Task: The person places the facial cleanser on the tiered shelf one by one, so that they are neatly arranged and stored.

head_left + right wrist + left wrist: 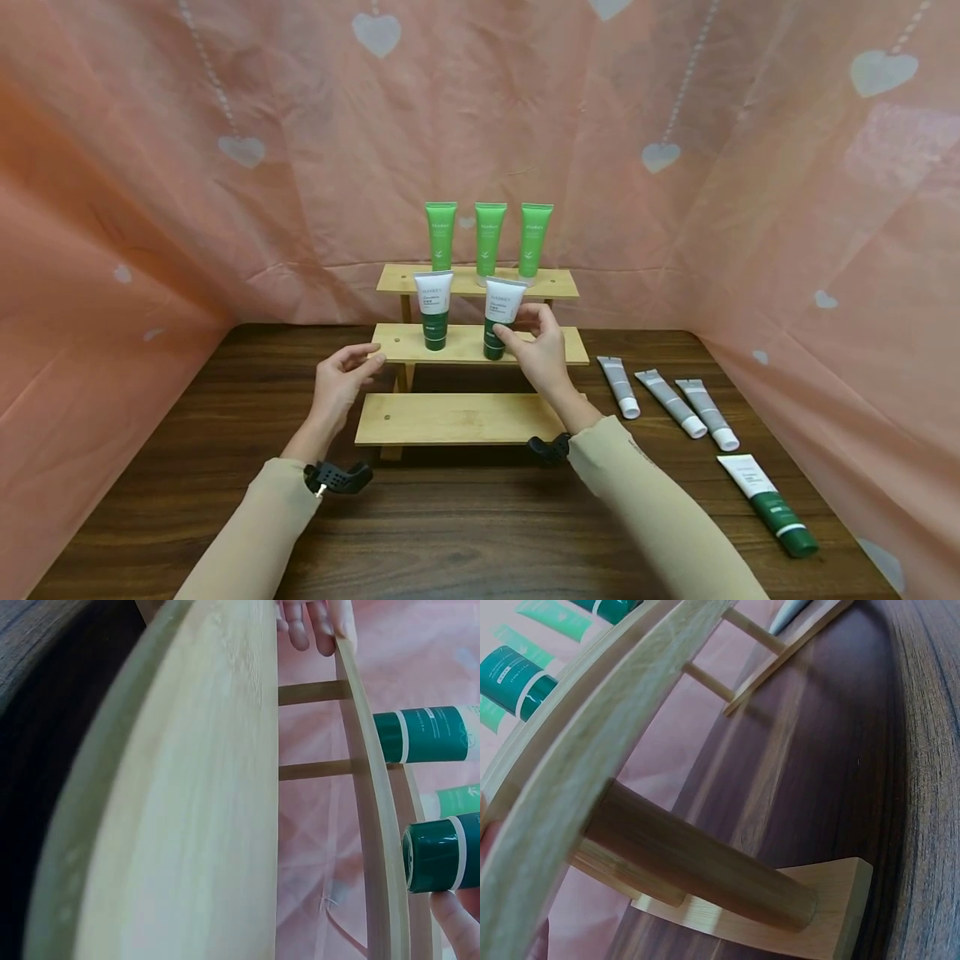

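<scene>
My right hand pinches a white-and-green squeeze tube, cap down, at the middle shelf of a wooden tiered stand. Thumb in front, fingers behind; in the right wrist view the tube's green cap is close to the shelf's edge, and I cannot tell if it touches. A matching tube stands upright on that shelf, to the left. My left hand holds the shelf's left end, its thumb and fingers around the edge in the right wrist view.
Three green tubes stand along the top shelf. The bottom shelf is in front. On the dark wooden table, to the right, lie three grey tubes and another white-and-green tube. Pink curtains surround the table.
</scene>
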The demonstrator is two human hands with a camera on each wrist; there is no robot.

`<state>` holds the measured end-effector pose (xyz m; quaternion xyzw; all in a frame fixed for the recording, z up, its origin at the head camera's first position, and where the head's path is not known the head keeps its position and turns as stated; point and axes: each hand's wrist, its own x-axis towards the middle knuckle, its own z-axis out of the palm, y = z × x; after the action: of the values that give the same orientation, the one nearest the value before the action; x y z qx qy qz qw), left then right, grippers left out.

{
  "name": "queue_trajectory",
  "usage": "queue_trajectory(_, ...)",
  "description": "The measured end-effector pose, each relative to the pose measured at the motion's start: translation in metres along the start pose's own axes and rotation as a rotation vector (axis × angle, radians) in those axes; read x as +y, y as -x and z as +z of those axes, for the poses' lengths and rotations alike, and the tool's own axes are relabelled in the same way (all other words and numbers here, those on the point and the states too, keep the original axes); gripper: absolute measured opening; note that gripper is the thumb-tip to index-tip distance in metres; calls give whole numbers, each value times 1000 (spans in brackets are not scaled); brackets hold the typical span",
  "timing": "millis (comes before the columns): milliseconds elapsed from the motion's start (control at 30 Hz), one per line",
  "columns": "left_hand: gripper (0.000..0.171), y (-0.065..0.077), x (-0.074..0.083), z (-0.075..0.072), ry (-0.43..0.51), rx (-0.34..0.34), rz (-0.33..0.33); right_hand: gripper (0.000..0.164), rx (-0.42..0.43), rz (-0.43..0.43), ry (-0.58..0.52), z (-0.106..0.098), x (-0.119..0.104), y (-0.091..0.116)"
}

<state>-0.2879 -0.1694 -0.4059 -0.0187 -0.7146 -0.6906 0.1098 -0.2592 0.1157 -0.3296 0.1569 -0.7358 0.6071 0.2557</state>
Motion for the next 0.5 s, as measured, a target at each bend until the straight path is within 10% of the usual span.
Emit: queue_trajectory(500, 36, 3, 9, -1, 12, -21, -18, 33, -10, 23, -13, 12, 5, -13)
